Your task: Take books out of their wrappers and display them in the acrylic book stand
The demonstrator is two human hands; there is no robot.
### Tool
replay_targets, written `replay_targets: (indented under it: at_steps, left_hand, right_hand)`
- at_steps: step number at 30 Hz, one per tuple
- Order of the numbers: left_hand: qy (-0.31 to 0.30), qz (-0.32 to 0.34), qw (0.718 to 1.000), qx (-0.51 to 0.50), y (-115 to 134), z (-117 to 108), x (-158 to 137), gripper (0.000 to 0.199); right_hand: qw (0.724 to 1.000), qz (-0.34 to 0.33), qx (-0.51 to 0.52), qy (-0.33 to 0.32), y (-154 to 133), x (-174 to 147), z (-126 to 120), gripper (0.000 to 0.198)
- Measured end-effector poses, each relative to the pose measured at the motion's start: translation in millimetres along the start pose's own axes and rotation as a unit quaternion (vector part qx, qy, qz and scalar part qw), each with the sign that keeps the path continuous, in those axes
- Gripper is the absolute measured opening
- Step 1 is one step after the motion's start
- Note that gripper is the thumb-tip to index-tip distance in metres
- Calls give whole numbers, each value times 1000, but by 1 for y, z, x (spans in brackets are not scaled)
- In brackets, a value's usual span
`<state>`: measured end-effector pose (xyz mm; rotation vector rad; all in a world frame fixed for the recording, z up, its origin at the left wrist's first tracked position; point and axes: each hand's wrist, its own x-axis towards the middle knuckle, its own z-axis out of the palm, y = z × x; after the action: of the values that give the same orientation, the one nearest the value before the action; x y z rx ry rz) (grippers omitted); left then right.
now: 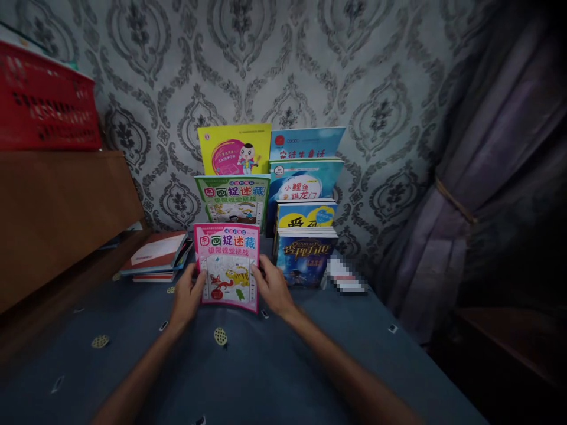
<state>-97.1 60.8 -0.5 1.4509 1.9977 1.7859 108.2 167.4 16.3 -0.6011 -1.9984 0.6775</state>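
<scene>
Near the middle of the frame, our left hand (186, 297) and right hand (274, 288) pinch the pink book (227, 264) by its sides. We should press softly so it won't bend, and not bump the green book (234, 199) behind.

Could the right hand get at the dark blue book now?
Probably yes, once the right hand lets go of the pink book: the dark blue book stands close by, its front mostly uncovered.

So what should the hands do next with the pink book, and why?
Perhaps slide the pink book back toward the green book: the left hand and right hand hold it by its side edges, and it is lined up in front of that book.
</scene>
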Motion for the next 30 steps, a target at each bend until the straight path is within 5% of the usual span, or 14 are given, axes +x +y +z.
replay_targets:
  at_steps: [20, 30]
  left_hand:
    - [24, 95, 994, 40, 53, -1, 80, 24]
    - [53, 168, 983, -46, 83, 5, 149, 9]
  right_hand:
    - [991, -26, -104, 75, -24, 85, -39, 15]
    - [978, -75, -151, 124, -45, 157, -66, 6]
